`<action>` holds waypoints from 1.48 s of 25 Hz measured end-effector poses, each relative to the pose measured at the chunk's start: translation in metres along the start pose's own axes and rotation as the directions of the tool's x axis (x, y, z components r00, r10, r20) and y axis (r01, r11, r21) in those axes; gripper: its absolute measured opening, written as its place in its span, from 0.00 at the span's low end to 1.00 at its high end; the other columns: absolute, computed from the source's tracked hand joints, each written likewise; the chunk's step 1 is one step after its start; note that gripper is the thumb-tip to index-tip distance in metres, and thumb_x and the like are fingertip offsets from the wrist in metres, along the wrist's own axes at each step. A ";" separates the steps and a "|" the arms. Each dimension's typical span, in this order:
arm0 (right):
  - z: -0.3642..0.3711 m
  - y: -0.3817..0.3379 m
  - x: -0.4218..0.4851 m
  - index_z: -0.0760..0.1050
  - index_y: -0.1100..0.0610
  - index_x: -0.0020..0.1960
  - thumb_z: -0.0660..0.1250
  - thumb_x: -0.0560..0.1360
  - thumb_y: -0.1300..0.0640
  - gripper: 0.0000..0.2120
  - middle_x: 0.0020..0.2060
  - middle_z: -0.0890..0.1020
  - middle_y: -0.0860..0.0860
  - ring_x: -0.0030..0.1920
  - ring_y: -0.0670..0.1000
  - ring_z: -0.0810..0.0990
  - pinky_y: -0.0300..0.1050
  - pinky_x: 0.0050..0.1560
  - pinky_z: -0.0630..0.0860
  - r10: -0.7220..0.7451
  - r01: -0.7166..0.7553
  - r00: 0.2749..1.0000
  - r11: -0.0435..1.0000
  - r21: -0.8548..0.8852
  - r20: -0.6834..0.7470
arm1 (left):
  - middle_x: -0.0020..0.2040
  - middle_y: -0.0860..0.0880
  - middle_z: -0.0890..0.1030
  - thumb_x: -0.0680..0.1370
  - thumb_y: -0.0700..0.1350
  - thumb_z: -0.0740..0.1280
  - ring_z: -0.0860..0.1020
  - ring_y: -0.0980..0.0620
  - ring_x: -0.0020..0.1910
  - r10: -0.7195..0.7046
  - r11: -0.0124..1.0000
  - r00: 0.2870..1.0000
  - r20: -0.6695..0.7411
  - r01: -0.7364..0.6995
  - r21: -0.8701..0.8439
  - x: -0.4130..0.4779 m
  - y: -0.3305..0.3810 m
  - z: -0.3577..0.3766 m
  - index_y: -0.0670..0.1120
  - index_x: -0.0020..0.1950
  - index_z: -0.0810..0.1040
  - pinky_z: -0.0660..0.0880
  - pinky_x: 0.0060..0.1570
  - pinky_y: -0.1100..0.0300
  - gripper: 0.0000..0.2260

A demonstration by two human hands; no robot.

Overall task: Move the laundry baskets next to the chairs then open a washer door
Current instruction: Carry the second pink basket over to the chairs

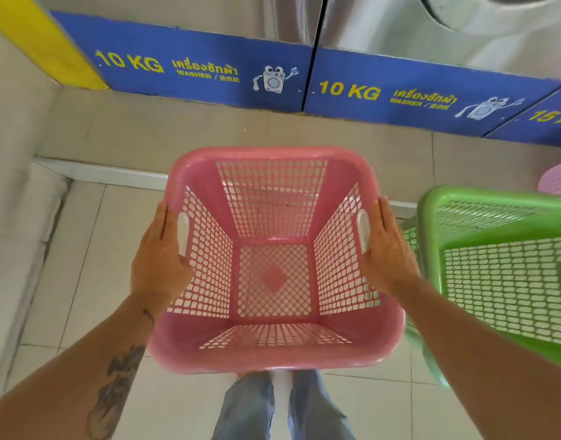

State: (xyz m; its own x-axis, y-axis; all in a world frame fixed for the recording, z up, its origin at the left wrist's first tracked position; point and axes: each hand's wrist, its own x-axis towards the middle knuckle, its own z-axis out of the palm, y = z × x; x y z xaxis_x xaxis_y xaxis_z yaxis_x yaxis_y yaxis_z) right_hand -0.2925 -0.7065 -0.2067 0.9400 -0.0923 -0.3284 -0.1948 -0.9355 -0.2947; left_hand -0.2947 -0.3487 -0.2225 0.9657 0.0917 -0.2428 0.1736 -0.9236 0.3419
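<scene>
An empty pink laundry basket (274,354) is held in front of me above the tiled floor. My left hand (160,258) grips its left rim by the handle slot, and my right hand (388,252) grips the right rim the same way. To the right stands a green laundry basket (431,223), partly behind my right arm. A lilac basket (558,179) peeks in at the right edge. Steel washers (400,36) on blue "10 KG" bases line the far side; a round washer door (438,7) shows at the top right, cut off by the frame.
A raised concrete step (177,128) runs under the washers. A wall with a yellow stripe (41,36) closes the left side. My legs in jeans (250,408) are below the basket. No chairs are in view.
</scene>
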 end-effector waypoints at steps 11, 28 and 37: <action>-0.181 -0.107 -0.083 0.49 0.60 0.78 0.63 0.67 0.69 0.43 0.78 0.51 0.56 0.76 0.59 0.57 0.47 0.69 0.62 -0.392 0.395 0.916 0.919 -0.014 0.084 | 0.75 0.58 0.64 0.70 0.40 0.69 0.77 0.49 0.59 -0.178 0.973 0.970 -0.167 0.147 -0.179 -0.164 0.003 -0.198 0.62 0.78 0.49 0.81 0.43 0.54 0.44; -0.196 -0.239 -0.368 0.57 0.56 0.73 0.66 0.61 0.66 0.41 0.67 0.65 0.50 0.51 0.56 0.77 0.51 0.41 0.79 -0.894 0.981 0.180 0.195 -0.006 0.409 | 0.75 0.48 0.66 0.67 0.38 0.68 0.69 0.44 0.70 -0.869 0.492 0.372 -0.326 0.581 -0.649 -0.689 0.087 -0.214 0.47 0.76 0.63 0.66 0.66 0.55 0.37; -0.079 -0.310 -0.677 0.59 0.52 0.69 0.67 0.61 0.68 0.39 0.57 0.67 0.47 0.44 0.54 0.77 0.49 0.33 0.79 -0.826 0.980 -0.199 -0.169 0.104 0.527 | 0.73 0.50 0.68 0.66 0.34 0.63 0.69 0.43 0.70 -0.927 0.266 -0.030 -0.373 0.651 -0.711 -1.014 0.052 -0.154 0.58 0.78 0.55 0.69 0.68 0.48 0.44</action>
State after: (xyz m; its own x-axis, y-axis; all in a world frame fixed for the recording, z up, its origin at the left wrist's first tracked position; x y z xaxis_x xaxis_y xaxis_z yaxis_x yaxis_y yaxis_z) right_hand -0.8467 -0.3814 0.1782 -0.1734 0.9710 -0.1647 0.9253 0.1034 -0.3650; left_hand -1.2350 -0.4324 0.1809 -0.1175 0.9926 0.0290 0.8119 0.0792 0.5784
